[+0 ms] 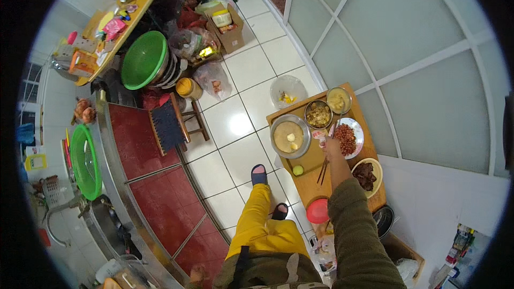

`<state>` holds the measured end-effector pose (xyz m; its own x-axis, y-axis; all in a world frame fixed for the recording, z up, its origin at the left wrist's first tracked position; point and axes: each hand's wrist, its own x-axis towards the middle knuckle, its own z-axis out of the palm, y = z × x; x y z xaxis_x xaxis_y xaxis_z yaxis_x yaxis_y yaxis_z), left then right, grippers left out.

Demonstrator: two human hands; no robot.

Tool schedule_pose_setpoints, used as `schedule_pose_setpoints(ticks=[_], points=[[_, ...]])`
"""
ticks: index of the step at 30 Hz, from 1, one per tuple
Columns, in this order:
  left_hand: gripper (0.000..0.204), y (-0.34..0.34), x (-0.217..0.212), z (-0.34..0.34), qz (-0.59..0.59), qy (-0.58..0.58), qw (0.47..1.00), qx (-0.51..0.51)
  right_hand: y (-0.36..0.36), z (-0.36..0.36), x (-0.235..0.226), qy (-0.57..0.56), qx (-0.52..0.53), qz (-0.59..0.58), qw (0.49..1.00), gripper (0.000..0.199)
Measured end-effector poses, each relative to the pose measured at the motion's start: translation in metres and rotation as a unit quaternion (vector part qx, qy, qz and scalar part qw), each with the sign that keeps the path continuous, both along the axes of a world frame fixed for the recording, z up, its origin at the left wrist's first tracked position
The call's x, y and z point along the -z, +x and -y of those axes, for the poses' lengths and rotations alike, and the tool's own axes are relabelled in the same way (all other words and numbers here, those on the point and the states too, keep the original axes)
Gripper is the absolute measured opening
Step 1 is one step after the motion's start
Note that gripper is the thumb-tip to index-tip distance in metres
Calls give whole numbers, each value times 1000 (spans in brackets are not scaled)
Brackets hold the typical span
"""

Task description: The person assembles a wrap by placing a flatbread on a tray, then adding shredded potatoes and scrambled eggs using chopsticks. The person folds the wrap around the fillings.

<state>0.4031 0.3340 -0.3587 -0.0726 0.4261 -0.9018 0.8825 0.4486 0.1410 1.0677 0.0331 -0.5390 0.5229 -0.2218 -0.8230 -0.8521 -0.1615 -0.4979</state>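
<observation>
My right hand point(333, 149) is closed round a pair of dark chopsticks point(323, 171) over the wooden table, between a steel bowl of pale batter-like food point(288, 135) and a white plate of reddish-brown nuts or beans point(348, 138). A small pink-and-white item point(320, 136) lies against the fingers; its kind is unclear. Beyond the hand stand a metal bowl of yellowish chopped food point(318, 114) and a bowl of pale yellow food point(339, 100). Beside my forearm is a cream bowl of dark brown pieces point(367, 176). My left hand point(198, 274) hangs low by the red cabinets, its fingers indistinct.
A yellow-green round fruit point(297, 170) and a red bowl point(318, 211) rest on the wooden table point(308, 184). A clear bag-lined bin point(288, 92) stands past its far corner. Left are red cabinets point(160, 203), a small stool point(174, 124) and a green basin point(143, 60).
</observation>
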Motion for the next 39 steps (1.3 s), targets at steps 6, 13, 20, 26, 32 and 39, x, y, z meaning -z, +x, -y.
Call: schedule_pose_setpoints(ticks=[6,13,20,26,32,39], points=[[42,29,3,-68,106,15,993,41,42,-18,92,-28,6,39,999,28],[49,8,19,-92,82,-51,990,98,50,-32,105,-76,72,78,991,24],[35,124,7,-78,197,-20,978,62,-5,-29,16,-78,7,170,982,39],[36,264,-74,-5,328,-36,942,63,-81,-54,-161,14,-212,192,958,28],[97,273,-169,51,533,-112,838,-28,-191,-79,-309,224,-425,114,870,26],[116,106,-226,117,624,-54,740,-243,-323,-99,-451,246,-680,0,690,30]])
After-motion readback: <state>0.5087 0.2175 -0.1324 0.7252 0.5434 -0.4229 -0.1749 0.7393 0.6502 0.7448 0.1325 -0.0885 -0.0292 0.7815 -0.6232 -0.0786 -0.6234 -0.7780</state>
